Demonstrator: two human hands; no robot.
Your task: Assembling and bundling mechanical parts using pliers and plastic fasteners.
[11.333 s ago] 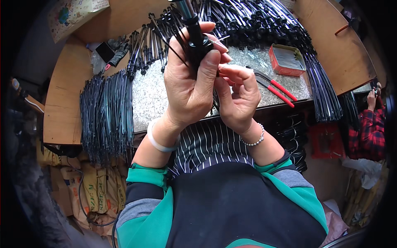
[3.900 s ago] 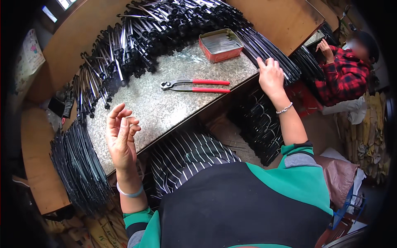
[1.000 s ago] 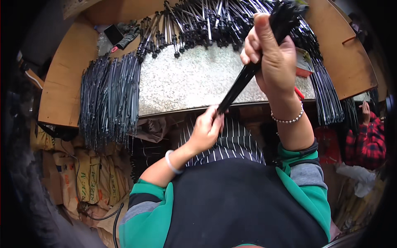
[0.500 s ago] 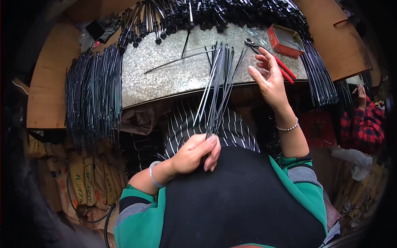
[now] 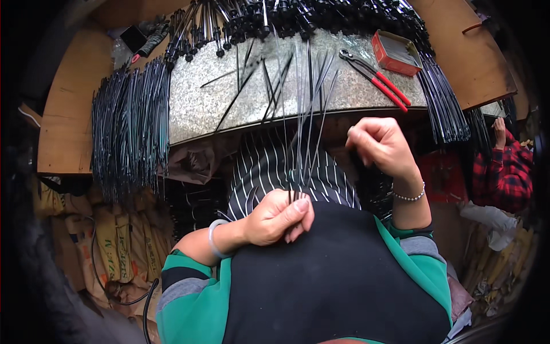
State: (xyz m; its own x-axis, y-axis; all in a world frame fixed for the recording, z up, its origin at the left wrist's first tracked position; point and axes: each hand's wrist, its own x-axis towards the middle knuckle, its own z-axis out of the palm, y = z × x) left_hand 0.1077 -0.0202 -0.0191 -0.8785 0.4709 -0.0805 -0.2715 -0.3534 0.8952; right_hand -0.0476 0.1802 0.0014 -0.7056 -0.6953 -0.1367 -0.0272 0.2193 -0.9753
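Low in front of my body, my left hand (image 5: pixel 281 218) is closed around the lower ends of a bundle of thin, dark, glossy rods (image 5: pixel 299 135). The bundle fans upward toward the worktop, its upper part blurred. To its right, my right hand (image 5: pixel 382 144) hovers just off the worktop's near edge with fingers curled in; whatever they may hold is hidden. Several loose dark rods (image 5: pixel 236 102) lie criss-crossed on the speckled grey worktop (image 5: pixel 197 109). Pincers with red handles (image 5: pixel 381 83) rest at the right, beside a red open box (image 5: pixel 395 54).
Dense rows of dark rods hang over the left edge (image 5: pixel 129 132) and right edge (image 5: pixel 444 106). Rods with black knobbed ends (image 5: pixel 229 28) crowd the back. Wooden panels (image 5: pixel 74 103) flank the worktop. A person in a red checked sleeve (image 5: pixel 504 178) is at far right; sacks (image 5: pixel 120 246) stand lower left.
My right hand has come down and nearer, from spread fingers by the pincers to curled ones. The bundle has thinned and spread. More loose rods lie on the worktop's middle.
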